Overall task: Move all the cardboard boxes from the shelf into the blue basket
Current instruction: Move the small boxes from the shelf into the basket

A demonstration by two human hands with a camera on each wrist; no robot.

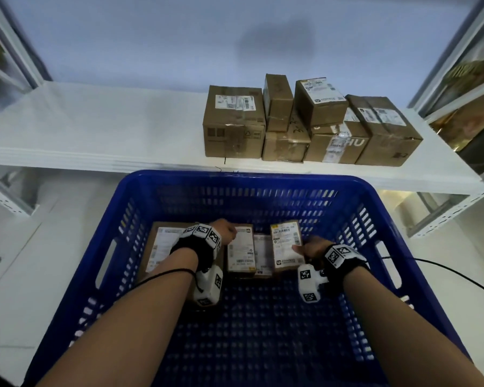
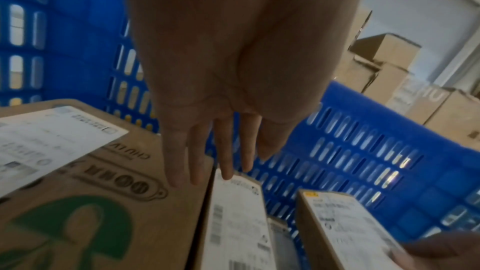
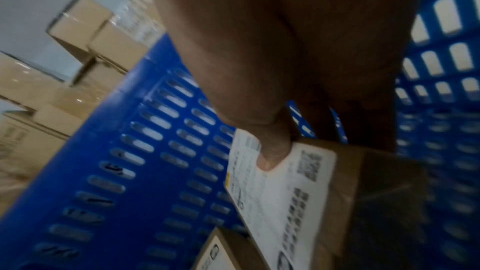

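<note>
The blue basket (image 1: 235,177) stands below the white shelf (image 1: 95,129). Inside it lie a large box with green print (image 1: 162,247) (image 2: 103,202), a narrow labelled box (image 1: 241,248) (image 2: 236,223) and a low box (image 1: 263,254). My right hand (image 1: 305,248) (image 3: 272,151) grips a small labelled box (image 1: 287,243) (image 3: 293,196) at the row's right end, with the thumb on its label. My left hand (image 1: 225,233) (image 2: 215,171) holds nothing; its straight fingers reach over the large and narrow boxes. Several cardboard boxes (image 1: 234,121) stay stacked on the shelf's right half.
Shelf uprights (image 1: 25,51) rise at both sides. A lower shelf edge (image 1: 444,216) juts out to the right of the basket. A black cable (image 1: 444,272) runs across the white floor on the right. The basket's near half (image 1: 263,331) holds no boxes.
</note>
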